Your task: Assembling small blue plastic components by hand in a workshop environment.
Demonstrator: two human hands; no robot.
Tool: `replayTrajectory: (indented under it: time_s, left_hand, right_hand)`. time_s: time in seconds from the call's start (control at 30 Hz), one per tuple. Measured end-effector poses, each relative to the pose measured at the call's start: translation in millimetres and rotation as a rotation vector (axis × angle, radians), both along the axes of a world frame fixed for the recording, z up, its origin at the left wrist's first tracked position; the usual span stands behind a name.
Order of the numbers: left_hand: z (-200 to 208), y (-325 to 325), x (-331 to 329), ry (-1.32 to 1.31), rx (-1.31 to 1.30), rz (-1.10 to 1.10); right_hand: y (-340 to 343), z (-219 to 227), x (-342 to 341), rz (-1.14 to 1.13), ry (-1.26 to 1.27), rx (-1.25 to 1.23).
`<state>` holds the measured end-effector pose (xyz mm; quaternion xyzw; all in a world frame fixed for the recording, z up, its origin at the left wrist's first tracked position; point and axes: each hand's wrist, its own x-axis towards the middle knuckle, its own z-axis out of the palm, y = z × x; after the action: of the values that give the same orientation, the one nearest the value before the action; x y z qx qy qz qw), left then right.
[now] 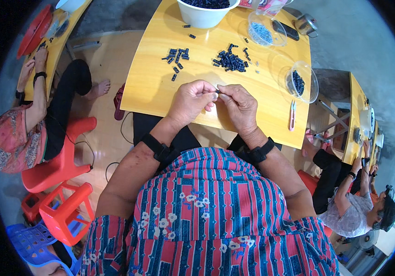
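My left hand (193,100) and my right hand (240,105) meet above the table's near edge, fingertips pinched together. Between them is a small black piece (217,91), mostly covered by the fingers; its exact kind does not show. Beyond my hands lies a heap of small black plastic parts (232,61). To its left is a looser group of similar black parts (177,55), with a few strays around both. A clear round tub (314,87) on the right holds more black parts. Nearer me on that side lie small scissors or snips (292,116) with reddish handles.
On the yellow table (149,87) stand a white bucket (206,17) of black parts, a clear tub of small bluish pieces (261,34), a dark phone-like slab (286,30) and a metal cup (306,25). People work at tables left and right. Red stools (66,214) stand at lower left.
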<state>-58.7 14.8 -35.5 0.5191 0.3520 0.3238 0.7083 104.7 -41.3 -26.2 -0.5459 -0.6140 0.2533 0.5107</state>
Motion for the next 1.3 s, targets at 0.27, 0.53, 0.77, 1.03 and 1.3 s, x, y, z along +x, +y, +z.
replayTrajectory:
  time_s: [0.27,0.53,0.77,1.03,1.3]
  left_hand:
    - [9.2,1.0,3.3,0.025,-0.108,0.009]
    - [15.0,-0.4,6.6,0.061,-0.196,-0.041]
    - [10.4,-0.8,9.2,0.076,-0.213,-0.051]
    - [14.6,-6.4,14.9,0.105,0.15,-0.064]
    - [9.1,-0.6,17.8,0.087,0.313,-0.076]
  right_hand:
    - [-3.1,-4.5,-1.8,0.001,-0.001,0.003]
    - [-6.5,-4.1,0.7,-0.034,0.002,-0.085]
    - [-5.6,-3.3,4.9,0.044,0.001,-0.126]
    - [-7.9,-7.9,13.7,0.138,0.012,-0.159]
    - [-6.4,-9.4,14.8,0.158,0.099,-0.255]
